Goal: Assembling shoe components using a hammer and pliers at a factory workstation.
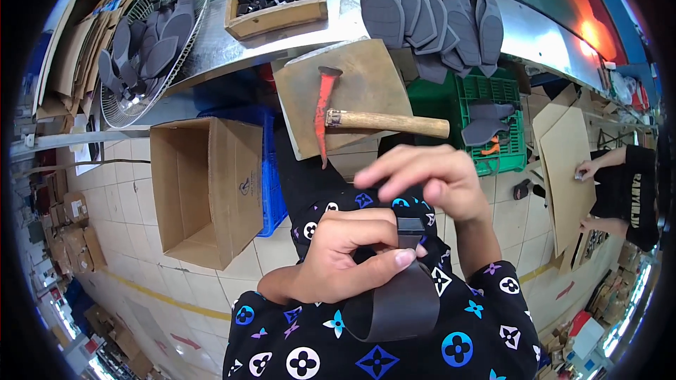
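Left hand (pixel 352 248) gripping black block (pixel 411 229) and dark curved strap (pixel 403 304) above patterned clothing (pixel 378 362); right hand (pixel 438 181) hovering close by, loosely spread; hammer (pixel 384 122) lying on board (pixel 377 74) near desk (pixel 211 49).

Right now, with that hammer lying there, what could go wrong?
The hammer has its wooden handle poking past the edge of the board, so a bump from the nearby right hand might knock it down. The black strap seems held only by the left hand, so it could slip. Some grey soles hang over the bench edge and might slide off.
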`<move>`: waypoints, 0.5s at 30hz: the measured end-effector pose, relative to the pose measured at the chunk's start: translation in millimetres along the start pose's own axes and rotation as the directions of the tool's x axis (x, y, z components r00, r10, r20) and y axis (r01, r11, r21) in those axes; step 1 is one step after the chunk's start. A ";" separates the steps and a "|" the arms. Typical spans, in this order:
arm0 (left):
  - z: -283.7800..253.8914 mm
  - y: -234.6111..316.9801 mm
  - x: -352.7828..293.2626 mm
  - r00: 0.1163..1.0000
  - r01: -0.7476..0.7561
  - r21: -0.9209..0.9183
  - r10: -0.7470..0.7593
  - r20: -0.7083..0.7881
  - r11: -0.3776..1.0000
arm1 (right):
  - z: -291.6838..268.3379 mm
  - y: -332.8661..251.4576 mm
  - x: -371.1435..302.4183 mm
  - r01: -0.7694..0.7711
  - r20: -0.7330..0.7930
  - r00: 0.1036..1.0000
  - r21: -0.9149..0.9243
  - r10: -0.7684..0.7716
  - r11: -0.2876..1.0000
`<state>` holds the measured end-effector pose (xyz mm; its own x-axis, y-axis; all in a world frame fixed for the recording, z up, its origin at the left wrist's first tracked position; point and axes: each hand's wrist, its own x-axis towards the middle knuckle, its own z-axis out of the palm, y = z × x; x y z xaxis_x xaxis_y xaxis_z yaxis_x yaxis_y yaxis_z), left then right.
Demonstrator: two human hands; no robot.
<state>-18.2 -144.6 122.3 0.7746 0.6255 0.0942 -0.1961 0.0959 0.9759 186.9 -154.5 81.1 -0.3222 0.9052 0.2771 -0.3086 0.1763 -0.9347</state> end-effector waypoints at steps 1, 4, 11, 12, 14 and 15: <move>2.3 -1.3 -0.9 1.000 0.008 -0.006 -0.008 0.011 1.000 | 6.0 0.7 -3.0 0.016 0.030 0.999 0.126 -0.020 0.992; 3.5 -3.2 -7.5 0.974 0.195 -0.215 -0.164 0.156 0.957 | 30.2 -4.2 -13.7 -0.168 -0.025 0.981 0.376 0.191 0.911; 20.4 -1.7 -2.5 0.906 0.419 -0.562 -0.367 0.210 0.713 | 34.4 1.8 -25.7 -0.187 0.016 0.977 0.553 0.214 0.812; 20.7 0.1 -1.1 0.905 0.422 -0.561 -0.370 0.212 0.712 | 34.5 3.0 -26.8 -0.196 0.012 0.973 0.567 0.230 0.800; 19.6 5.8 2.7 0.864 0.485 -0.564 -0.465 0.192 0.668 | 35.0 5.4 -28.2 -0.214 0.006 0.965 0.595 0.262 0.775; 17.2 3.2 0.9 0.864 0.484 -0.565 -0.466 0.190 0.668 | 35.6 5.7 -27.8 -0.224 0.006 0.961 0.609 0.278 0.761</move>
<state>-7.8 -157.0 128.9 0.8751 0.3486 -0.3356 -0.0956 0.8044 0.5863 162.2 -192.4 76.0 -0.4008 0.9161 0.0076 -0.7074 -0.3042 -0.6380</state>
